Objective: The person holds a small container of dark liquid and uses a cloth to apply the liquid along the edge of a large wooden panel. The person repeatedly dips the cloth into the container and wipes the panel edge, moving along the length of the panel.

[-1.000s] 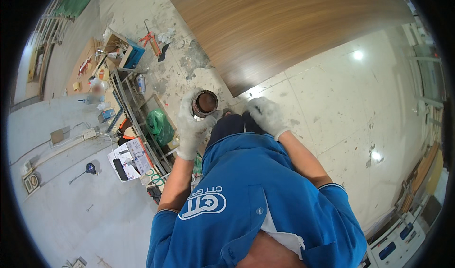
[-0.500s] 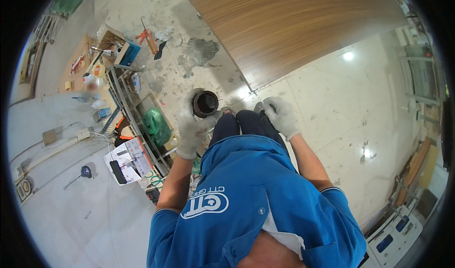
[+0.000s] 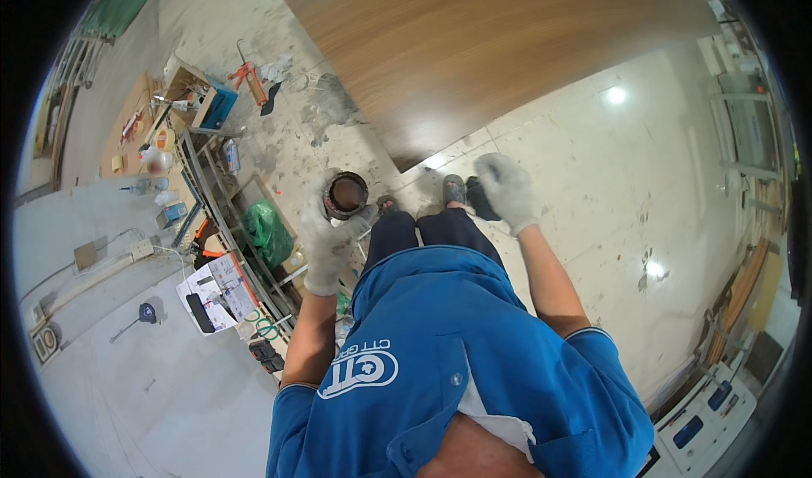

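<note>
My left hand (image 3: 324, 239), in a pale work glove, is closed around a dark round can (image 3: 346, 195). The can's mouth faces up toward me, and its inside looks brown. My right hand (image 3: 505, 192), gloved alike, hangs apart from the can, above the floor beside my right shoe (image 3: 454, 190). A dark, flat-looking object (image 3: 480, 199) shows along its inner edge, seemingly in its curled fingers, though its kind is hard to make out. Beyond both hands spreads a large wood-grain panel (image 3: 499, 46), its near corner lying a short way ahead of my feet.
A cluttered bench (image 3: 203, 178) runs along my left, with a green plastic bag (image 3: 267, 231) at its side. An orange caulking gun (image 3: 250, 82) lies on the stained tiles near a blue-sided box (image 3: 218, 104). Wooden boards (image 3: 734, 309) and a white panel (image 3: 706, 423) stand at right.
The can in my left hand now shows more of its brown inside. My right hand has lifted slightly, baring more of the dark object and my shoe. The surroundings have shifted left in view.
</note>
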The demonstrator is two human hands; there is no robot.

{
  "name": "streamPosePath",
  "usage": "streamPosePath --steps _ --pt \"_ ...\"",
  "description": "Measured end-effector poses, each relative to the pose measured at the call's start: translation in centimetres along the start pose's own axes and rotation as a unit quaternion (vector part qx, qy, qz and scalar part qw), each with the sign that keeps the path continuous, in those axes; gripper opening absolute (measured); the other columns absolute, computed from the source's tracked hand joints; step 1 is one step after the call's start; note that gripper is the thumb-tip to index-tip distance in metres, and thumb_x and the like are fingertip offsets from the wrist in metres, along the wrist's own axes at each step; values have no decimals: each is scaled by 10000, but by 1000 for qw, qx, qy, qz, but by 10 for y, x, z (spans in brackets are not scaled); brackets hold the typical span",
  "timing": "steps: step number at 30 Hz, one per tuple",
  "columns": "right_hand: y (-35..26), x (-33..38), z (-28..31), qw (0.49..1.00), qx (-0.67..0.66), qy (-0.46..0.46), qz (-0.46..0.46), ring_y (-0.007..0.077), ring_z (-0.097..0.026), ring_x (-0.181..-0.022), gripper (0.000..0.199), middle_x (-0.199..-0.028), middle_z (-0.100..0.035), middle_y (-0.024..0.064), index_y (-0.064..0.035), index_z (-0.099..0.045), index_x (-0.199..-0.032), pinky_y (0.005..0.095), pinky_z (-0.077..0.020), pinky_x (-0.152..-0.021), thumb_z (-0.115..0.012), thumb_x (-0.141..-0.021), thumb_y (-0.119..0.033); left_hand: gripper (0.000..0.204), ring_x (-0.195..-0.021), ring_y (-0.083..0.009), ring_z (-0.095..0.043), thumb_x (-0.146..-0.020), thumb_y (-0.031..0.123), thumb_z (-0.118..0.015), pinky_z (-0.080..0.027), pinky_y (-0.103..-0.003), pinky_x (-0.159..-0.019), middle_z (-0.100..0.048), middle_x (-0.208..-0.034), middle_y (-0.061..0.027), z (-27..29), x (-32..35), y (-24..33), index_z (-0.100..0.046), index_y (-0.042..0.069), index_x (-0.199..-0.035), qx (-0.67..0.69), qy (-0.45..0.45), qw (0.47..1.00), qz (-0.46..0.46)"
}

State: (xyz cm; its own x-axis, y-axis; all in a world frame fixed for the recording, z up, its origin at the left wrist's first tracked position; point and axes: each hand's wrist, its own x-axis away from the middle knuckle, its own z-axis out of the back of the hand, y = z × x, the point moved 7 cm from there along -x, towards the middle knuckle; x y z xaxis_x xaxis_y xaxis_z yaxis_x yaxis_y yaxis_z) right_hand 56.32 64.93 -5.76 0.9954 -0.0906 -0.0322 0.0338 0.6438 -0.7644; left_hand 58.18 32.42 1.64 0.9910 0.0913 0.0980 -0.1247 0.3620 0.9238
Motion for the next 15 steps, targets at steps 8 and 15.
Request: streamPosePath --steps 8,15 --pt "39 -18 28 998 3 21 -58 341 -739 -907 174 -977 -760 157 -52 -755 -977 422 -577 -825 -708 -936 -215 662 -1054 -153 -654 -753 -29 -851 -530 -294 -967 -656 -1176 -72 -32 2 19 -563 -18 -1349 38 7 999 21" --pt "32 -25 17 999 -2 -45 -14 339 -728 -859 148 -933 -749 155 -78 -751 -979 414 -571 -793 -723 -921 -211 650 -1059 -219 -684 -709 101 -911 -545 -339 -957 -692 -1151 -120 -45 3 29 -624 -19 -1280 16 41 999 4"
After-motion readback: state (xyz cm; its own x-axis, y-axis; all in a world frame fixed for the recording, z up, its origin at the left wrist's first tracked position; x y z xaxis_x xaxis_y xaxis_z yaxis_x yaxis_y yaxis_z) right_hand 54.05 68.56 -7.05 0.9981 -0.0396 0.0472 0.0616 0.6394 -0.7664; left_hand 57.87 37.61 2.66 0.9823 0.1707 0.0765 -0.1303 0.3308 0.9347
